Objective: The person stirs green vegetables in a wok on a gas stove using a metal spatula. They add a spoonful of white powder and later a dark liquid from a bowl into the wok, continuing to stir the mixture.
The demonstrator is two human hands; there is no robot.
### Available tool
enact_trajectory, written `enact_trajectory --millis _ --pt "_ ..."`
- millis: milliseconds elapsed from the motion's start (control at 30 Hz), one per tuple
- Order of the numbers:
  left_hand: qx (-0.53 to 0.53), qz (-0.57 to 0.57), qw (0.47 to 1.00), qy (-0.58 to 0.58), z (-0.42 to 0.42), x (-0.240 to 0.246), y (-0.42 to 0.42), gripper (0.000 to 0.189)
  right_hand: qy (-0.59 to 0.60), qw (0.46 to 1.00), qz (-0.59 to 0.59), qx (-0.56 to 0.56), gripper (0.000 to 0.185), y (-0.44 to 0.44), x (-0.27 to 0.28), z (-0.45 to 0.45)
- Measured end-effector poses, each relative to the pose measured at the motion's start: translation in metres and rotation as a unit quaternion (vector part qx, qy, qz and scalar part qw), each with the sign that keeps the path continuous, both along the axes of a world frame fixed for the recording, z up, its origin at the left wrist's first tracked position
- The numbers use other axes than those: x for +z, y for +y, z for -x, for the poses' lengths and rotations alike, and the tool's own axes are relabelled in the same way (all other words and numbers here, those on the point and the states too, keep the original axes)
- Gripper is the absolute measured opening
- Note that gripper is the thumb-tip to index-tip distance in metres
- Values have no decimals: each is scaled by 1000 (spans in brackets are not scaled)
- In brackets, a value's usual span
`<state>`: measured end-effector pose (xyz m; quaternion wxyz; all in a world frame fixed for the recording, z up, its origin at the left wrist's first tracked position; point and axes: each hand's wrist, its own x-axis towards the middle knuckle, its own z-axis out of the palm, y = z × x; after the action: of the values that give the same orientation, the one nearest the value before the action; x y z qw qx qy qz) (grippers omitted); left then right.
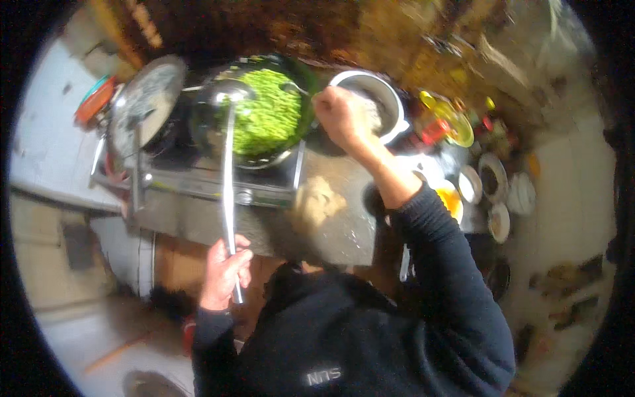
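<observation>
My left hand (pixel 228 275) grips the lower part of a long metal handle. At its far end, a ladle (pixel 233 93) rests over the left side of a dark wok (pixel 306 74). Finely chopped green vegetables (pixel 268 114) fill much of the wok. My right hand (pixel 342 114) is closed above the gap between the wok and a white pot (pixel 397 94). A small metal spoon (pixel 296 88) reaches from the right fingers over the greens; blur hides its exact grip. The white pot's contents are partly covered by my right hand.
Left of the wok, a large round lid (pixel 158 94) leans on the gas stove (pixel 198 186). An orange container (pixel 94 101) stands beyond it. A blurred tan lump (pixel 320 201) lies on the grey counter (pixel 357 228). Bowls (pixel 470 184) and a red-topped jar (pixel 436 131) crowd the right.
</observation>
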<state>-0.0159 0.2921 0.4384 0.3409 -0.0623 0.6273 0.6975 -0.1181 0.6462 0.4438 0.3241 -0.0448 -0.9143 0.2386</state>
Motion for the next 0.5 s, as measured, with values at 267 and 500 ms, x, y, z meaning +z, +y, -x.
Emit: enact_trajectory --millis 267,500 --pt "5 1 999 46 -12 -3 18 21 -12 923 280 -263 12 144 -34 -282" --pt "16 -24 999 33 -20 1 45 20 113 796 439 -401 16 201 -85 -379"
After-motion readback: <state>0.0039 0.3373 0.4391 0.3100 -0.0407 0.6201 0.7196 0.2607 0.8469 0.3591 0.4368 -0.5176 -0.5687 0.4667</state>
